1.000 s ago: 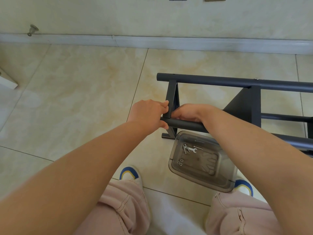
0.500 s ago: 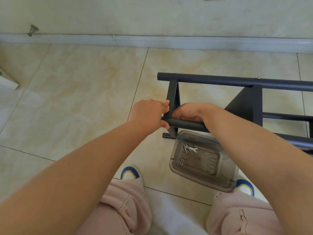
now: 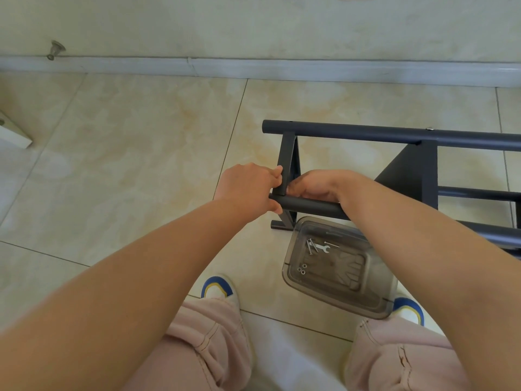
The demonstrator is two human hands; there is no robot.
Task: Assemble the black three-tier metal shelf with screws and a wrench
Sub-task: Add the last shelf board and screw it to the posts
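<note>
The black metal shelf (image 3: 394, 136) lies on its side on the tiled floor, its round tubes running off to the right. My left hand (image 3: 248, 187) grips the end of the near tube (image 3: 310, 206) where a flat crossbar (image 3: 286, 162) meets it. My right hand (image 3: 315, 186) is curled at the same joint from the right; what its fingers hold is hidden. A small silver wrench (image 3: 321, 246), a few screws (image 3: 310, 245) and small washers (image 3: 302, 268) lie in a clear plastic tray (image 3: 375, 303) below the tube.
The tray sits on the floor between my two shoes (image 3: 217, 287). My knees in pink trousers (image 3: 214, 342) fill the bottom edge. A wall with a white skirting board (image 3: 253, 66) and a metal door stop (image 3: 55, 49) runs across the back.
</note>
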